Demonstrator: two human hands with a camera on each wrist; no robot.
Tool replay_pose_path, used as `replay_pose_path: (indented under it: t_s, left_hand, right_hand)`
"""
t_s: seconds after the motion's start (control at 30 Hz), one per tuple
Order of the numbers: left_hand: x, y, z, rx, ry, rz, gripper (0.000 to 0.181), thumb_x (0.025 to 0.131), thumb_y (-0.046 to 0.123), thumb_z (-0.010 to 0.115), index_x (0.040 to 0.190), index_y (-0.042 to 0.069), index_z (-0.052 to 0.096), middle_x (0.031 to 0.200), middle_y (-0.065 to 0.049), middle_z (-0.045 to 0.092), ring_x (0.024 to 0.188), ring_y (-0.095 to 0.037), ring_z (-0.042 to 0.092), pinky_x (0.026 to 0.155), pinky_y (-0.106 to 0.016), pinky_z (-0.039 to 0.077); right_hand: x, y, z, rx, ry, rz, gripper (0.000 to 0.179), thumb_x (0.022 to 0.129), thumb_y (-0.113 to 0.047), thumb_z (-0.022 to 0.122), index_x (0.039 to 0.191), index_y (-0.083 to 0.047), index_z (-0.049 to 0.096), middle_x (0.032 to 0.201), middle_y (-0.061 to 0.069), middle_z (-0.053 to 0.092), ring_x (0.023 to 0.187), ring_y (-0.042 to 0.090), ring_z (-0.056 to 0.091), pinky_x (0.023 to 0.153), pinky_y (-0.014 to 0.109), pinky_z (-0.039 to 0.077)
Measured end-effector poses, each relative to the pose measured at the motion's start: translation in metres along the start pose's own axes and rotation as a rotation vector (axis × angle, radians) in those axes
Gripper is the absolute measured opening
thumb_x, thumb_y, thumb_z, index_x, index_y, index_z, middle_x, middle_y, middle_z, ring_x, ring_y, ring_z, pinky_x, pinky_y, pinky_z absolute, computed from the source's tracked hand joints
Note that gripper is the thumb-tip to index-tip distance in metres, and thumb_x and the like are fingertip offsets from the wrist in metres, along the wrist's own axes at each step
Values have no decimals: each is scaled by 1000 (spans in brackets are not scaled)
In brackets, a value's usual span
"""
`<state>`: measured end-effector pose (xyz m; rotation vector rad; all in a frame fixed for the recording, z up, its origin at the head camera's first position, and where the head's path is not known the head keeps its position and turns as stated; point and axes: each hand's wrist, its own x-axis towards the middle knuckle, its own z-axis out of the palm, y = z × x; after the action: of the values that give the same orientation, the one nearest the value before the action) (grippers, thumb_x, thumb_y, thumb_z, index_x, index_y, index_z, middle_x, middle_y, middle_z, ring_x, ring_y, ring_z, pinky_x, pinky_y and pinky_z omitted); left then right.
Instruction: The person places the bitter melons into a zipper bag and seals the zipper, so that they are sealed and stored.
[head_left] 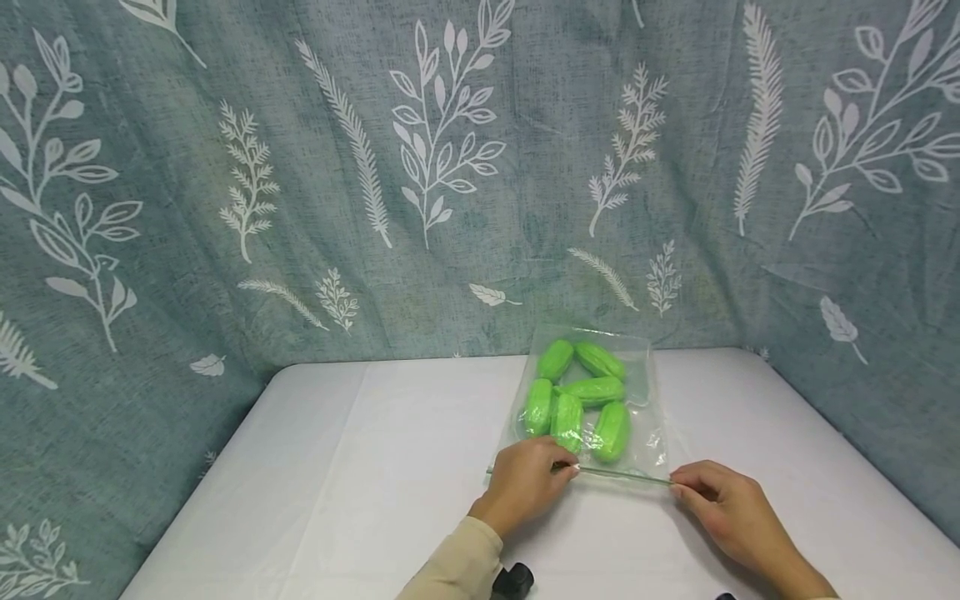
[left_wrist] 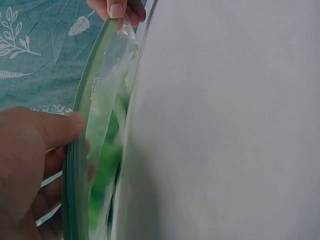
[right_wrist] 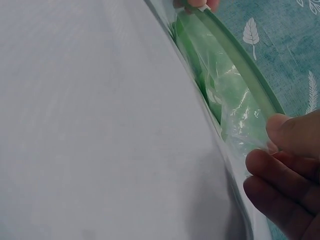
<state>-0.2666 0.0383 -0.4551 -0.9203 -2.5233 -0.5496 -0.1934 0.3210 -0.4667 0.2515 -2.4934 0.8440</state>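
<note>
A clear zip bag point(head_left: 638, 371) lies on the table with several bright green, oblong, ridged pieces point(head_left: 592, 390) inside; their exact kind cannot be told. Its green zip strip point(head_left: 626, 476) runs along the near edge. My left hand point(head_left: 525, 479) pinches this strip left of its middle, where a small white slider point(right_wrist: 203, 7) shows by the fingertips in the right wrist view. At the strip's right end, my right hand point(head_left: 731, 512) pinches the corner between thumb and fingers. Both wrist views show the strip lifted off the tabletop between the hands.
A white cloth covers the table point(head_left: 375, 467). Behind it and along both sides hangs a blue-green curtain point(head_left: 337, 192) with white leaf prints. A black device point(head_left: 514, 581) sits by the left wrist, and part of another dark one point(head_left: 725, 596) shows below the right.
</note>
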Motion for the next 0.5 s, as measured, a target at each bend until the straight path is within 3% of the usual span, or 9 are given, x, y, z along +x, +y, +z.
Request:
replay_pose_path:
  t_s: [0.5]
  left_hand:
    - [-9, -17, -8, -24, 13, -4, 10, 90, 33, 75, 96, 29, 81, 96, 17, 71, 90, -3, 66, 71, -22, 53]
  right_hand:
    - [-1, 0, -1, 11, 9, -8, 19, 82, -9, 82, 89, -25, 74, 88, -16, 69, 81, 1, 64, 69, 15, 51]
